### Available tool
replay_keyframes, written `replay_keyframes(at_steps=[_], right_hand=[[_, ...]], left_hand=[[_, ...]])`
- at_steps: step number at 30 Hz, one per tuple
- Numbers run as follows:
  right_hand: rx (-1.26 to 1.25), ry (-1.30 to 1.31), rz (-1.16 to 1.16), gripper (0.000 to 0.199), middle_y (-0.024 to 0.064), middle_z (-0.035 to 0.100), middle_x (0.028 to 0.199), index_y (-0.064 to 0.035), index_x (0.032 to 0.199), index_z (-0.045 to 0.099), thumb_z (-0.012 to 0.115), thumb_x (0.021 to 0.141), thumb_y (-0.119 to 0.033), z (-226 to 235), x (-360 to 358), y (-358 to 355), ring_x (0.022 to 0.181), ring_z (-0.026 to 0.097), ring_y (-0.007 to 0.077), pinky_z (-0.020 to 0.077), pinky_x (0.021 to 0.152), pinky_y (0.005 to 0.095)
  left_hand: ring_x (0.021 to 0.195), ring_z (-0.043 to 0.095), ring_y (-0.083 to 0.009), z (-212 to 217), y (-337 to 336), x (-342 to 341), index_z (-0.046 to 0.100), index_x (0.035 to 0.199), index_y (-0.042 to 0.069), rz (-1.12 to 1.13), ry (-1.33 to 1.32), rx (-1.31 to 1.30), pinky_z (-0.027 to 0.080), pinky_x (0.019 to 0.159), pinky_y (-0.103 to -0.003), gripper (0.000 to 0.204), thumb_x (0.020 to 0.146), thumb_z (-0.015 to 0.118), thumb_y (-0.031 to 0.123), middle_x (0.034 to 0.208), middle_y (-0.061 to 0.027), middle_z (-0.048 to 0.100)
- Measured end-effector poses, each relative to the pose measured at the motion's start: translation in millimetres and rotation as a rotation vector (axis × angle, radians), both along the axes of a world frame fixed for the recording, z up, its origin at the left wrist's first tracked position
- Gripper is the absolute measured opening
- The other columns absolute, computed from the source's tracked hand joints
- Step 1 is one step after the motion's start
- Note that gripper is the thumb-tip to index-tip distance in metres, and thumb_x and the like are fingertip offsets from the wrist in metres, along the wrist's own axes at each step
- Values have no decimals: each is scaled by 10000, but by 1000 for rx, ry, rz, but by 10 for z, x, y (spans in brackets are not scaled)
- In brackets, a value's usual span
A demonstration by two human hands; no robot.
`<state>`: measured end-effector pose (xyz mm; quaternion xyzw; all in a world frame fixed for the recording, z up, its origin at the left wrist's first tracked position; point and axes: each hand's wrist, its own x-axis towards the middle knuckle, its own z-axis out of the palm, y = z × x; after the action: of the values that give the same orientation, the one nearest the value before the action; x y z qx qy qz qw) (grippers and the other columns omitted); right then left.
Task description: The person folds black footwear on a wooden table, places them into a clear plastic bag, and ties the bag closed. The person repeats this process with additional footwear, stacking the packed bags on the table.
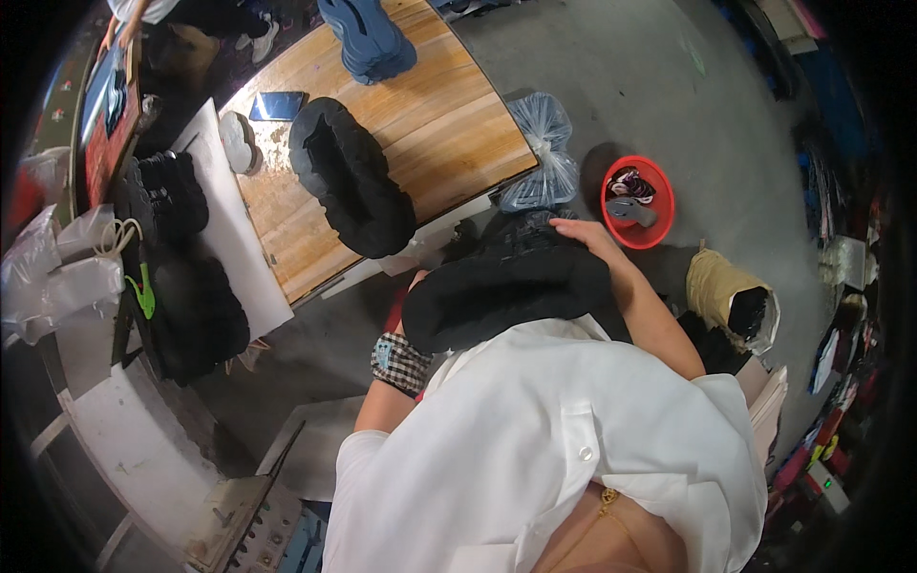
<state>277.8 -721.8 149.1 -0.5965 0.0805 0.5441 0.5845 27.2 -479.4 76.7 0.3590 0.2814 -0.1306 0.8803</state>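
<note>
In front of my chest is a thick black stack of sole-shaped pieces (506, 298), dark and long with a hollow along its upper side. My left hand (417, 280) grips its left end; most of those fingers are hidden behind it. At the right end my right hand (590, 235) holds it, with fingertips showing over the far edge. Another black stack (351, 177) of similar outline lies on the wooden tabletop (449, 124) ahead. Toward the far end of that table stands a blue-grey stack (368, 43).
A phone (278, 106) and a grey oval piece (237, 141) lie on the table. More black stacks (196, 310) stand at left, near a green clip (142, 294). On the floor at right are a red basin (671, 205), a clear plastic bag (541, 153) and a tan sack (716, 282).
</note>
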Motion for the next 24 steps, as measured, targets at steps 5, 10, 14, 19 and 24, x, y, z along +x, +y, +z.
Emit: replay_keyframes(at_steps=[5,10,14,19,24], right_hand=[[-170,-441,568,519,97,674,1099,15,1154,650,690,773,-336,9,756,625,1040,594,158,421,927,263],[-45,-488,1002,395,74,700,999,-20,1090,688,643,790,-272,47,1622,1673,904,624,146,458,831,258],[-59,-577,1279,450,69,690,985,-10,1172,648,643,749,-164,66,1915,2543,880,602,120,462,817,234],[117,-447,1458,454,90,688,1012,-19,1186,647,622,765,-187,-218,2166,3433,890,619,142,474,833,237],[350,-461,1616,317,93,688,977,-2,1077,682,572,838,-178,-856,2183,4044,865,627,162,481,832,271]], left_hand=[[1001,582,-205,-78,-147,117,502,1247,2,164,9,-107,466,889,-319,337,948,473,153,1140,-130,593],[990,583,-200,-118,-448,462,507,1241,2,377,5,-197,469,880,-316,332,950,472,157,1130,-126,597],[982,584,-196,-216,-550,925,512,1236,1,505,-24,-261,470,873,-314,328,951,471,161,1122,-123,600],[971,585,-192,-377,-553,1440,517,1229,1,596,-48,-315,472,865,-311,324,953,469,165,1112,-120,603],[961,587,-187,-509,-526,1480,522,1222,0,644,-8,-334,475,856,-309,321,955,468,169,1102,-116,607]])
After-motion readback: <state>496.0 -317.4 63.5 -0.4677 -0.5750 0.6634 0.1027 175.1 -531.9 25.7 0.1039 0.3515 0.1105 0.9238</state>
